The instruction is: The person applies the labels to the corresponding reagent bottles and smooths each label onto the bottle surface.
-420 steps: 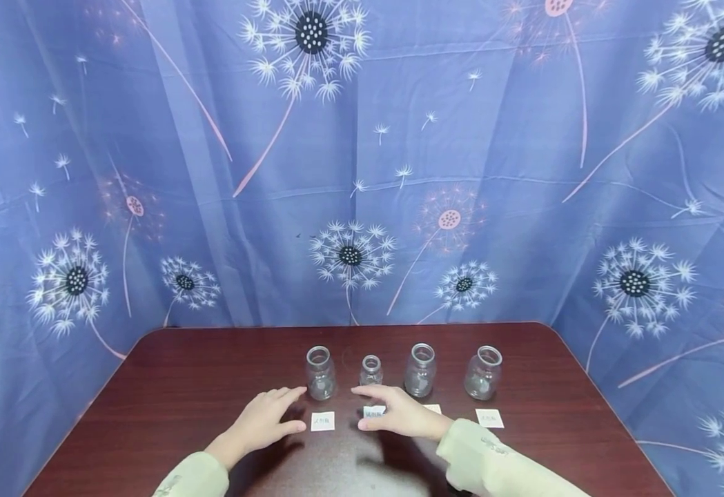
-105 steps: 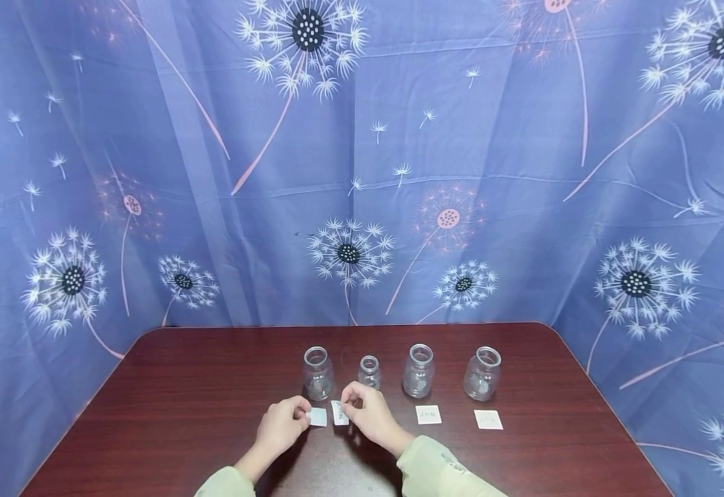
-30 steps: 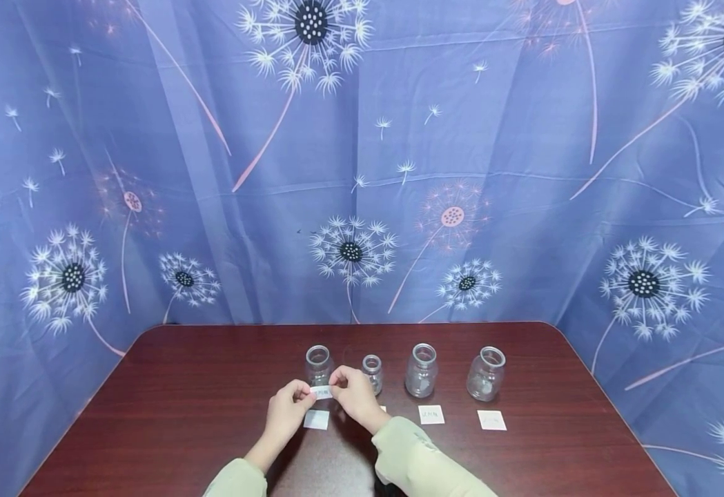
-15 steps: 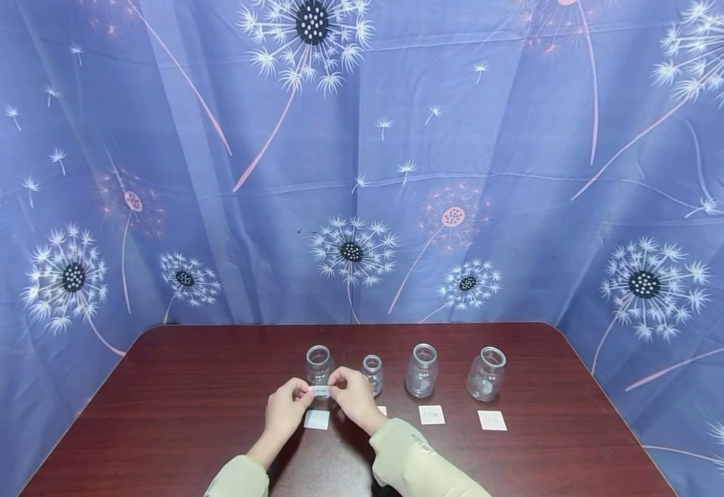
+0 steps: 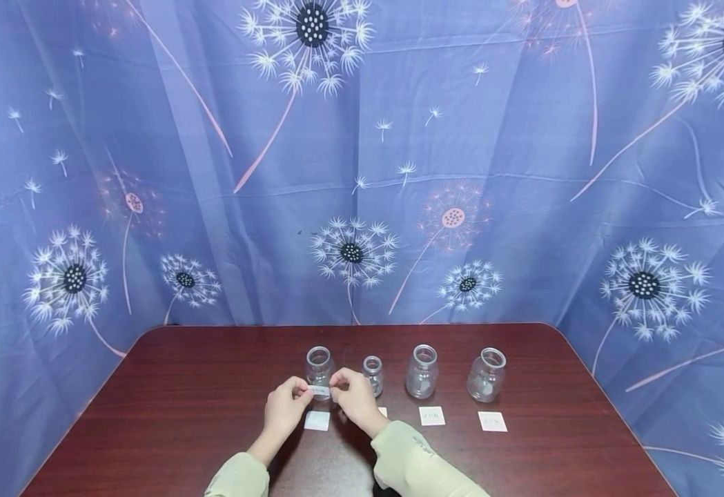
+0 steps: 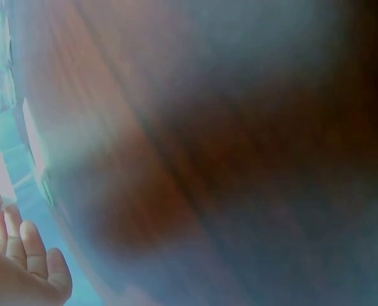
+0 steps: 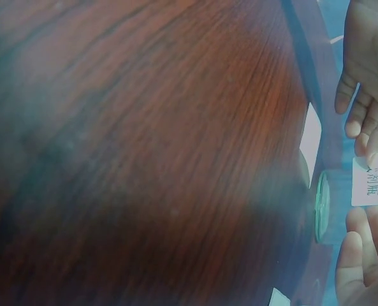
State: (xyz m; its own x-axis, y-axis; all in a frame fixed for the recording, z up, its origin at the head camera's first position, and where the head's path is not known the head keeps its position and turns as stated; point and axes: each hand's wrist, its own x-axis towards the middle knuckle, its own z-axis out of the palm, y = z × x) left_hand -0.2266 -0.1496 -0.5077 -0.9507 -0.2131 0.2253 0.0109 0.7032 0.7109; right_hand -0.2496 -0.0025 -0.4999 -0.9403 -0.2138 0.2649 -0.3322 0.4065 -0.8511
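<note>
Both hands pinch a small white label (image 5: 319, 391) with dark characters, right in front of the leftmost glass jar (image 5: 319, 362); whether it touches the glass I cannot tell. My left hand (image 5: 284, 412) has the label's left end between thumb and finger. At its right end, my right hand (image 5: 355, 400) does the same. The right wrist view shows the label's writing (image 7: 372, 183) up close, between the two hands. A blank white paper square (image 5: 317, 420) lies on the table below it. In the left wrist view, only part of my left hand (image 6: 29, 261) shows.
A small glass jar (image 5: 373, 376) stands behind my right hand, and two bigger jars (image 5: 422, 373) (image 5: 486, 376) stand further right. White labels (image 5: 432, 415) (image 5: 493, 421) lie before those two; a third label (image 5: 383, 412) is mostly hidden. A patterned blue curtain (image 5: 362, 138) borders the reddish-brown table (image 5: 181, 393).
Earlier the hands hovered relaxed over the table; then my right hand held the label beside the paper square. Since then, it has come up to the leftmost jar, with both hands on it.
</note>
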